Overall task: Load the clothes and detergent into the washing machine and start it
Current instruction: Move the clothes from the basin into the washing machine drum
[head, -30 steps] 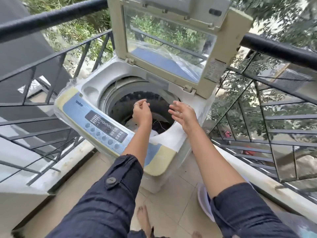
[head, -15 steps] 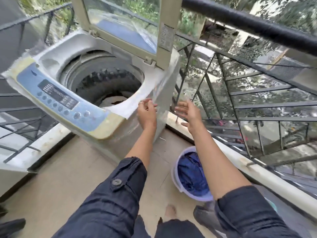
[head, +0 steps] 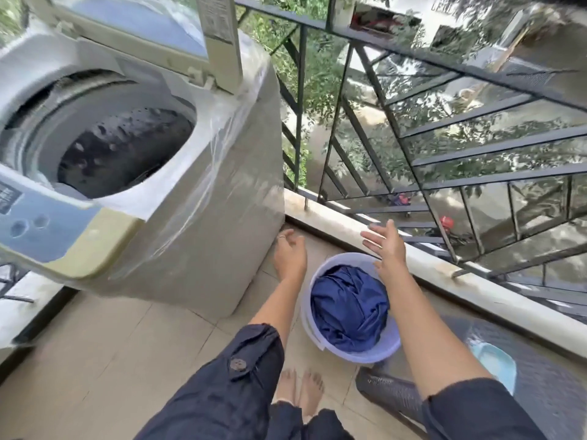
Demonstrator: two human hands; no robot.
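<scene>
A top-loading washing machine (head: 197, 217) stands at the left with its lid (head: 178, 30) raised and its dark drum (head: 124, 150) in view. On the floor to its right sits a pale purple bucket (head: 390, 347) holding a crumpled blue cloth (head: 347, 308). My left hand (head: 289, 253) hovers beside the machine's lower right corner, fingers loosely bent, holding nothing. My right hand (head: 386, 246) is spread over the bucket's far rim with straight fingers, empty. No detergent is in view.
A black metal railing (head: 444, 128) on a low concrete ledge (head: 428, 271) runs along the right. A dark woven surface (head: 540, 376) with a light blue object (head: 495, 363) is at lower right. My bare feet (head: 300, 393) stand on the beige tiled floor (head: 111, 344).
My view has swung right and down. Both hands have dropped from the machine's top edge toward the bucket on the floor, which is now fully in view.
</scene>
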